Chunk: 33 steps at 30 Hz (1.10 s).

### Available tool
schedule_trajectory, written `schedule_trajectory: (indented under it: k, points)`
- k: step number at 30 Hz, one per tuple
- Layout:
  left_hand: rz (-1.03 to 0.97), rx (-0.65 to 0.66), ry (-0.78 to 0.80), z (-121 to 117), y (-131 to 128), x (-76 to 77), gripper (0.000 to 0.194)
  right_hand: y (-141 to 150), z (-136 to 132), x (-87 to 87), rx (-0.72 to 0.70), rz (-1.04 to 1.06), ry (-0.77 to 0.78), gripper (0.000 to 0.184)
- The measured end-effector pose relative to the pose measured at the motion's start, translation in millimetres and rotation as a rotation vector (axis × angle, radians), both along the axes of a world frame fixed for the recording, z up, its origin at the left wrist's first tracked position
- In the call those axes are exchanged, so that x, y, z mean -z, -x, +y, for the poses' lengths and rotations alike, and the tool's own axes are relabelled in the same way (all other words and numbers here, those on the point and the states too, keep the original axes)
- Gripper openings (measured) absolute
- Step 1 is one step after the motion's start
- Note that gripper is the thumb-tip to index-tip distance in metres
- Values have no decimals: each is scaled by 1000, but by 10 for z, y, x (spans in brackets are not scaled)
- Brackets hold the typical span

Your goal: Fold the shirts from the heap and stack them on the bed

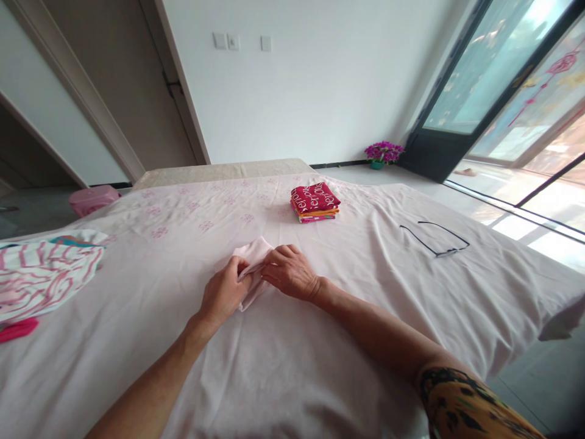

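A small pale pink cloth [254, 251], partly folded, lies bunched between my hands over the middle of the covered table or bed. My left hand [227, 285] grips its left side, with the thumb on top and some fingers tucked into the fold. On the right side, the fingers of my right hand [290, 272] pinch the fabric's edge. Which garment it is, I cannot tell. Just beyond my right hand sits a neat stack of folded fabric [315, 198], dark red with white lettering on top and orange and pink-green layers beneath.
Striped white-and-pink clothes [46, 274] lie heaped at the left edge, beside a bright pink piece [18, 330]. Folded-open black glasses [441, 251] rest on the pink sheet [365, 292] at right. Beyond stand a pink stool-like object [94, 200] and purple flowers [384, 152].
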<state>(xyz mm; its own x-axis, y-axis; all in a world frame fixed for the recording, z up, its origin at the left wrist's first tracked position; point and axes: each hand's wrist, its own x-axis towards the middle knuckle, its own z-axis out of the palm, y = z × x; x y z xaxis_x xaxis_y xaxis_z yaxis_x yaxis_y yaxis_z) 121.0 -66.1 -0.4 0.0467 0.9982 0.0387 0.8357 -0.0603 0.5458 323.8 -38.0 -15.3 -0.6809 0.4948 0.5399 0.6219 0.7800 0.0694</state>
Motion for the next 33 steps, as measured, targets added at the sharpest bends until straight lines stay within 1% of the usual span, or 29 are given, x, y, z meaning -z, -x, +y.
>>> schedule_trajectory:
  k: [3,5,8,9,12,13,14,16,18,21,23,24,25,27,29,31,33]
  points:
    - [79,10,-17,-33,-49,-19,26,21,10,15,4,-27,-6,21]
    - [143,27,-63,-50,-90,-7,31,31,0,25,14,-36,-1,21]
    - [252,56,-179,-83,-154,45,27,30,-38,32,74,-1,20,12]
    - [289,72,-224,-100,-172,67,25,24,-51,32,98,25,32,13]
    - [396,141,-342,-168,-214,127,19,-8,-66,40,144,85,91,29]
    - [422,164,-365,-193,-224,144,19,-22,-61,47,144,74,121,31]
    - [439,183,-381,-218,-232,163,20,-36,-51,57,133,46,154,28]
    - [439,219,-403,-264,-238,207,23,-71,-26,76,85,-27,219,19]
    - [402,261,-429,-304,-220,257,28,-120,-2,82,35,-64,265,15]
    - [339,365,-435,-350,-127,288,39,-235,19,33,-33,-46,340,24]
    - [274,433,-383,-358,-36,242,42,-321,33,-46,-94,-16,424,30]
    - [225,439,-345,-349,7,200,41,-354,44,-96,-107,17,468,32]
    - [168,423,-312,-329,40,152,39,-372,56,-149,-99,65,505,33]
    - [65,344,-290,-258,67,65,36,-345,84,-249,-19,190,530,34]
    - [34,261,-333,-161,32,34,40,-227,103,-314,52,285,484,38]
    - [99,216,-390,-73,-47,84,40,-50,104,-314,39,271,407,41]
    - [210,208,-414,-24,-129,192,41,120,89,-238,26,177,355,42]
